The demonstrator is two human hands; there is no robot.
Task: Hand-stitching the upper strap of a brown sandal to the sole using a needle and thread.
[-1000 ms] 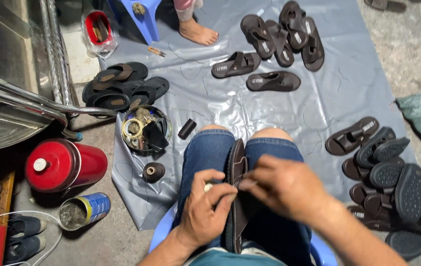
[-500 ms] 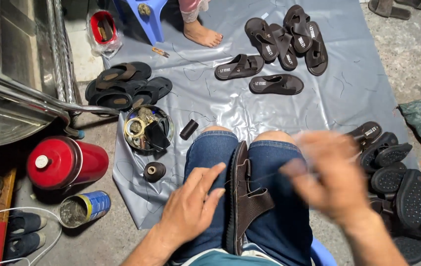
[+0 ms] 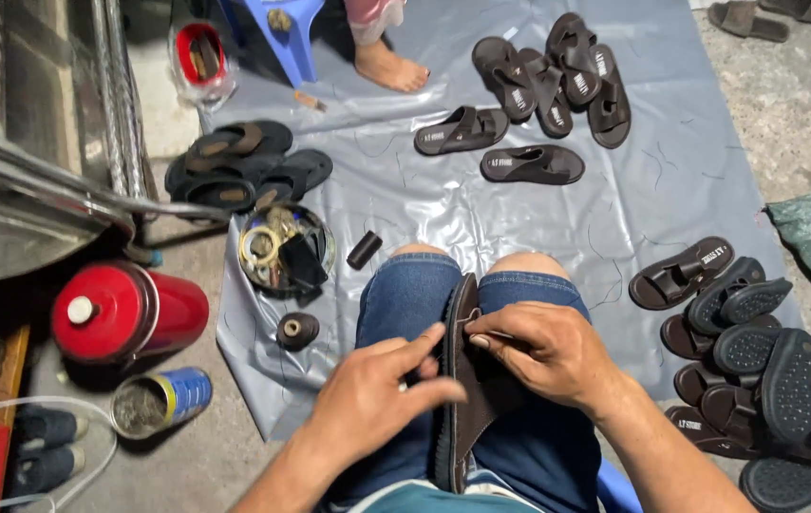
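Observation:
A dark brown sandal [image 3: 462,399] stands on its edge between my knees, sole to the left, strap to the right. My left hand [image 3: 372,399] rests against the sole side with fingers stretched across it. My right hand [image 3: 543,351] is closed over the strap side, its thumb and forefinger pinched together near the sandal's upper edge, holding something thin that is too small to make out. I sit in blue denim shorts [image 3: 415,294] on a blue stool.
A grey plastic sheet [image 3: 424,218] covers the ground. Finished dark sandals lie far ahead [image 3: 538,81], stacked at right [image 3: 757,361] and at left [image 3: 235,171]. A round tin of tools [image 3: 282,249], thread spool [image 3: 297,331], red canister [image 3: 125,313], open can [image 3: 159,404]. Another person's bare foot [image 3: 388,68].
My right hand swung out to the right half a second ago and has come back onto the sandal. The left hand stayed on the sole.

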